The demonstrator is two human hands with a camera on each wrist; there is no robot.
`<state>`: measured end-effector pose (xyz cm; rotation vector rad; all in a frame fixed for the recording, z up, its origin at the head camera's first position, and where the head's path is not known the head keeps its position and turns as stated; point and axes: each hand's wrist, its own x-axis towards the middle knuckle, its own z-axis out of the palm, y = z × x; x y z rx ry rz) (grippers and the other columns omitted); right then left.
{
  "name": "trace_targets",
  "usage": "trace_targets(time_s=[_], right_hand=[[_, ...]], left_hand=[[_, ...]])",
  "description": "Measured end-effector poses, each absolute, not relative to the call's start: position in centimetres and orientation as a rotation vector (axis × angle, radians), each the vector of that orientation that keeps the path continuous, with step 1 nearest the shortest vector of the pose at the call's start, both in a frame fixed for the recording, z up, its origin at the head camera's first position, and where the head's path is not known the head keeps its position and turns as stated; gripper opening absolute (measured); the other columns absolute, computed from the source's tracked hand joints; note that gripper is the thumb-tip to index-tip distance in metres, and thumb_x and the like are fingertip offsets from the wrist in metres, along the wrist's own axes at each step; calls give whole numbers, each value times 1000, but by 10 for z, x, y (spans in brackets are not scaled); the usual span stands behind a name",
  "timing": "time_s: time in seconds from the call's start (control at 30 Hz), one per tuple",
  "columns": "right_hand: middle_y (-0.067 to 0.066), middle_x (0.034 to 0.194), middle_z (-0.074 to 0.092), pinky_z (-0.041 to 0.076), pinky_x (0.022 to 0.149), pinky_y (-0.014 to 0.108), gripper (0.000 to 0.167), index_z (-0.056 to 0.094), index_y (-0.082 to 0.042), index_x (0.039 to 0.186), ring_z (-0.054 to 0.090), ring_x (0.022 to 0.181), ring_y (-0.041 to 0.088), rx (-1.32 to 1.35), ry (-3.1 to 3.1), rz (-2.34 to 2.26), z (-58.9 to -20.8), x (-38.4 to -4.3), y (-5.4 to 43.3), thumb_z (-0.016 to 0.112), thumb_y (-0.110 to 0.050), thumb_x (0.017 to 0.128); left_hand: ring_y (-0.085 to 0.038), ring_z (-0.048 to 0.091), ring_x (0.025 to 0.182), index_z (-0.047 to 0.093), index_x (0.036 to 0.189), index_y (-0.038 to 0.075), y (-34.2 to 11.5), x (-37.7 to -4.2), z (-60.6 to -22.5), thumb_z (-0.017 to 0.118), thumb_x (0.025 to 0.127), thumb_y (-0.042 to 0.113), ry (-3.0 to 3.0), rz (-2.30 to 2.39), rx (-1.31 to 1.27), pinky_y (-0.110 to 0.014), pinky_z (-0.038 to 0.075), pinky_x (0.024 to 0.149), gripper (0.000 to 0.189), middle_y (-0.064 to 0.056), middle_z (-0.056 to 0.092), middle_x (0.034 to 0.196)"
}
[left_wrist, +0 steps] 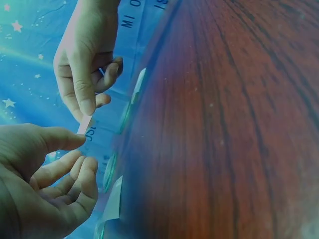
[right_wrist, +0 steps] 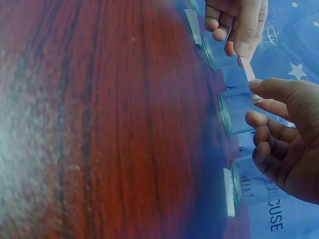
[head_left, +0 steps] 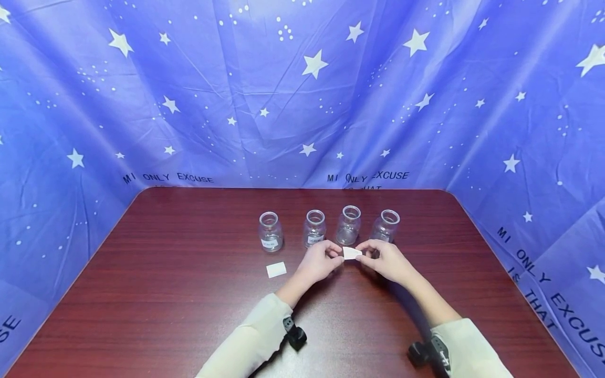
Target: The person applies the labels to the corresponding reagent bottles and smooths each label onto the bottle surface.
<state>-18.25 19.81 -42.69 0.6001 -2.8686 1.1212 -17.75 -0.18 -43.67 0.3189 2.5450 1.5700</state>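
**Your left hand (head_left: 323, 261) and right hand (head_left: 388, 260) share 1 small white label (head_left: 352, 254)**

Nearest you, 2 pale sleeves (head_left: 246, 336) reach in from the near edge, each with a black wrist camera (head_left: 296, 337) strapped on. A bare stretch of brown table (head_left: 156, 294) lies to the left.

Farther in, your left thumb and fingertip pinch the label's left end, nearly closed on it, the other fingers loosely bent. Your right thumb and forefinger grip its right end just as narrowly, the rest curled free. The label hangs between your 2 hands, just on the near side of the jars. It is thin, so an uneven pull might crease or tear it, and if it is sticky, letting the ends meet could glue it to itself or your skin.

A white slip (head_left: 276, 270) lies on the table left of your left hand; a careless sweep of that forearm might shift it.

Beyond stand 4 upright, lidless jars. The left jar (head_left: 270, 223) and 2nd jar (head_left: 315, 224) wear labels; the 3rd jar (head_left: 348, 231) shows none. The right jar (head_left: 388, 223) has a label, partly hidden by your right hand. I cannot tell if your knuckles touch it; pushing forward might knock it.

Farthest off hangs a blue starry curtain (head_left: 264, 131).
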Motion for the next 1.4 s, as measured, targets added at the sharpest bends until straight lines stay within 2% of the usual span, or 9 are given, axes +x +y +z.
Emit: trace_targets(time_s=[0.1, 0.4, 0.7, 0.93, 1.23, 1.4], right_hand=[[-7, 64, 52, 37, 49, 20, 15, 68, -14, 95, 43, 53, 1, 599, -2854, 1127, -426, -181, 197, 71, -19, 82], [-7, 65, 54, 37, 50, 20, 16, 67, -14, 95, 43, 55, 1, 591, -2836, 1119, -424, -178, 192, 72, -19, 81], [-7, 66, 55, 38, 51, 20, 17, 67, -14, 96, 44, 55, 2, 585, -2842, 1137, -425, -179, 189, 72, -20, 81], [-7, 66, 55, 38, 51, 20, 17, 68, -14, 95, 45, 56, 2, 589, -2838, 1138, -427, -179, 188, 72, -19, 81], [-6, 66, 56, 39, 50, 20, 16, 67, -13, 95, 45, 53, 2, 598, -2839, 1184, -427, -178, 186, 72, -18, 81], [-6, 67, 56, 39, 49, 21, 21, 66, -12, 100, 45, 53, 2, 617, -2816, 1182, -425, -178, 184, 72, -17, 81]], left_hand=[[-20, 63, 58, 64, 96, 3, -5, -177, -438, 67, 82, 10, 2446, 1624, 330, -22, 48, 45, 15, -6, 66, 81], [-19, 59, 54, 67, 93, 5, -12, -175, -439, 62, 87, 14, 2393, 1620, 367, -23, 47, 44, 12, -17, 68, 79], [-15, 55, 54, 67, 94, 4, -16, -173, -441, 60, 88, 13, 2386, 1614, 366, -23, 46, 44, 13, -4, 61, 67], [-13, 55, 55, 67, 94, 5, -17, -173, -441, 60, 88, 14, 2378, 1621, 336, -26, 49, 46, 13, -13, 65, 71], [-14, 55, 54, 65, 95, 3, -18, -170, -440, 57, 88, 12, 2364, 1635, 345, -24, 47, 44, 14, -10, 64, 70], [-13, 54, 52, 65, 94, 3, -18, -170, -442, 55, 87, 13, 2368, 1652, 332, -22, 44, 43, 15, -11, 65, 70]])
